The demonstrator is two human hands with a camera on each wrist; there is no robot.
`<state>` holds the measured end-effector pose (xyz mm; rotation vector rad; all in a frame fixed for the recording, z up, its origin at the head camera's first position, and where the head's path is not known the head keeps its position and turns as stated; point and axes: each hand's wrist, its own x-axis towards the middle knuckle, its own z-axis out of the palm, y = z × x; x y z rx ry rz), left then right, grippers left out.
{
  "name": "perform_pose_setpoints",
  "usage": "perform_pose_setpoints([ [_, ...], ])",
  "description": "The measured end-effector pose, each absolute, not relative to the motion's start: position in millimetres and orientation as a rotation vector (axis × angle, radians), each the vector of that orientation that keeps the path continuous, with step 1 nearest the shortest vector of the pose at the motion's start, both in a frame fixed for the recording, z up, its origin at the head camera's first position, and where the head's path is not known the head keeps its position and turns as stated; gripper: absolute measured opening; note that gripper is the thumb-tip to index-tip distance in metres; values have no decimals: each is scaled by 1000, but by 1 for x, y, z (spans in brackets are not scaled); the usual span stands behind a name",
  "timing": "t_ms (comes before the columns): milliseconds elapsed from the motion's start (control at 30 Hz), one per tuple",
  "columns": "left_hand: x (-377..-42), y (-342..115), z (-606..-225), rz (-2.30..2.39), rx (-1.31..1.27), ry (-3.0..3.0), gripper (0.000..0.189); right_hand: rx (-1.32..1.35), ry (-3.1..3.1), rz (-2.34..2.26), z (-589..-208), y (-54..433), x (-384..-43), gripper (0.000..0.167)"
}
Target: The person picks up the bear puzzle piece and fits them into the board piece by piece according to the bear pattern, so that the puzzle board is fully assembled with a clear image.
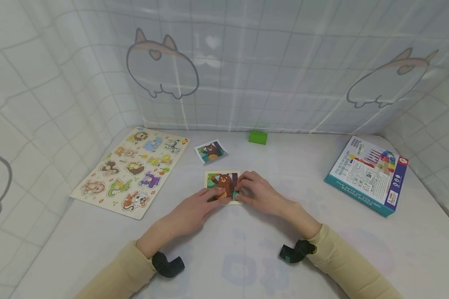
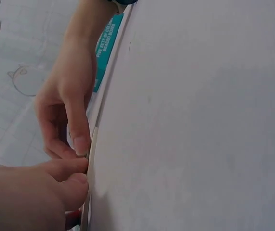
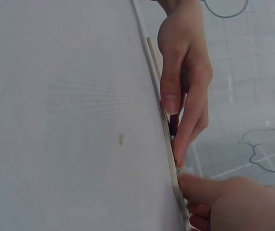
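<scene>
A small square bear puzzle (image 1: 224,182) with a pale frame lies flat on the table in the head view. Across its lower part rest the fingers of my left hand (image 1: 197,211), extended over the brown bear. At the puzzle's right side my right hand (image 1: 262,194) has its fingers and thumb bent together, pinching a puzzle piece whose picture is mostly hidden. Both wrist views show the thin board (image 3: 172,159) edge-on, with the two hands' fingertips close together along it. Just beyond the puzzle is a card (image 1: 211,151) printed with the same bear.
A wooden animal board (image 1: 123,182) lies to the left on the white table (image 1: 224,241). Behind the puzzle sits a green block (image 1: 258,137). A teal-edged box (image 1: 368,174) of beaded columns lies to the right. Tile-patterned cloth (image 1: 269,62) rises along the back and sides.
</scene>
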<state>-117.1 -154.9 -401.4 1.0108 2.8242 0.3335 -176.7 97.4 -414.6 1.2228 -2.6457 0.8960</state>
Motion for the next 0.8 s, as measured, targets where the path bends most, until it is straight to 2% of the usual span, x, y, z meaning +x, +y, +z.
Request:
perform_pose_setpoints([
  [133,-115,-152,-402,315,1019,2850,44,1220,-2636,912,-415,97,-176,7],
  [333,-113,-152,-401,371,1077,2810,47,1206,-2661,935,-415,98,-177,7],
  [600,-114,-152,-399,445,1046,2765,48,1245,-2647,897,-417,100,-178,19],
  [800,-115,-153,-397,450,1040,2747,48,1316,-2590,854,-416,102,-180,19],
])
